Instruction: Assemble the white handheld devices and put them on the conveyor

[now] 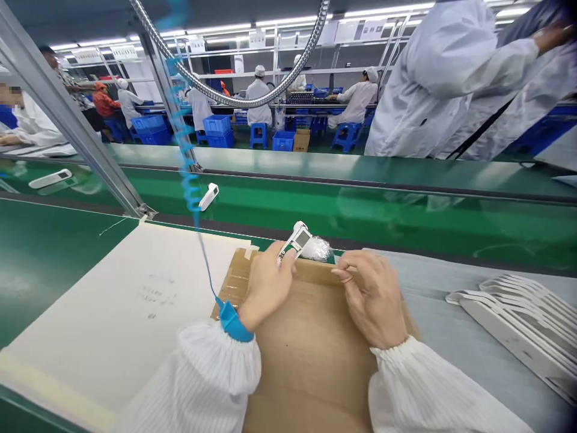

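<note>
My left hand (269, 279), with a blue wrist strap (235, 322) at its wrist, is closed round a white handheld device (295, 239). The device has a small grey screen, and part of its inside shows along one side. It is tilted over the far edge of the cardboard box (311, 355). My right hand (375, 294) is over the box's right far corner, thumb and fingers pinched together. What sits in that pinch, if anything, is too small to tell. Crumpled clear plastic (318, 248) lies just behind the box, between the hands.
Several white plastic housing parts (518, 325) lie in a row at right. Similar white devices lie on the green conveyor belt (279, 210), one (209, 197) near a metal post. A white sheet (135, 300) covers the left bench. A blue coiled cord (189, 180) hangs down. Co-workers sit and stand beyond.
</note>
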`<move>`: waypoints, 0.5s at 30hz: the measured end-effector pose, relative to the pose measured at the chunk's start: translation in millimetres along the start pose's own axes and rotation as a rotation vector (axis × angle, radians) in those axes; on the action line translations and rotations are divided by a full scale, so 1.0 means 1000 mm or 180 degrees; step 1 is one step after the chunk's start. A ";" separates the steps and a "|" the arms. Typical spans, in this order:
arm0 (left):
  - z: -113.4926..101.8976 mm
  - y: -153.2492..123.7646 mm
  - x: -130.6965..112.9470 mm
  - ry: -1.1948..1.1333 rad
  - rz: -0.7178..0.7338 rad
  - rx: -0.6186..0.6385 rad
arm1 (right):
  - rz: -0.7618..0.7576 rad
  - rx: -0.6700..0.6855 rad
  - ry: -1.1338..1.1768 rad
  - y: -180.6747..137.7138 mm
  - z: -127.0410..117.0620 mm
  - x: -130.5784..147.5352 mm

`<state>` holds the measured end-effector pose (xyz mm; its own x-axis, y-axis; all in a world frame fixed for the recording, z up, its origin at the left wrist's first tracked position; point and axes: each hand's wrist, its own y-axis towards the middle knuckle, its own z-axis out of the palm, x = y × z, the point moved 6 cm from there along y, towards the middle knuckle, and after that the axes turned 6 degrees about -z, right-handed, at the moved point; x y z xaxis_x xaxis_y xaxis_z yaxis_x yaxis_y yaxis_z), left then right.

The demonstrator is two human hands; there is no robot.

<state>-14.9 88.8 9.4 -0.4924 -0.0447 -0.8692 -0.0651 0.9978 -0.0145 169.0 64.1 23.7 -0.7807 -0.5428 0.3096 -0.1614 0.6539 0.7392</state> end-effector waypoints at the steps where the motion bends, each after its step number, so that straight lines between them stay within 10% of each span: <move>1: 0.000 0.001 0.001 -0.0009 0.0026 -0.0004 | 0.0010 -0.0064 0.0027 0.004 0.000 0.000; 8: 0.014 -0.009 -0.004 0.0288 0.0288 0.0396 | -0.0518 0.0075 -0.0734 0.022 0.009 0.010; 15: -0.007 0.015 0.026 -0.0558 -0.0530 -0.0450 | 0.0016 0.0335 0.0035 0.018 0.025 -0.008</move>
<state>-35.1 102.4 -9.7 -0.3078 -0.1859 -0.9331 -0.2590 0.9601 -0.1058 157.4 93.4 19.8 -0.7751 -0.5448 0.3200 -0.2205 0.7079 0.6710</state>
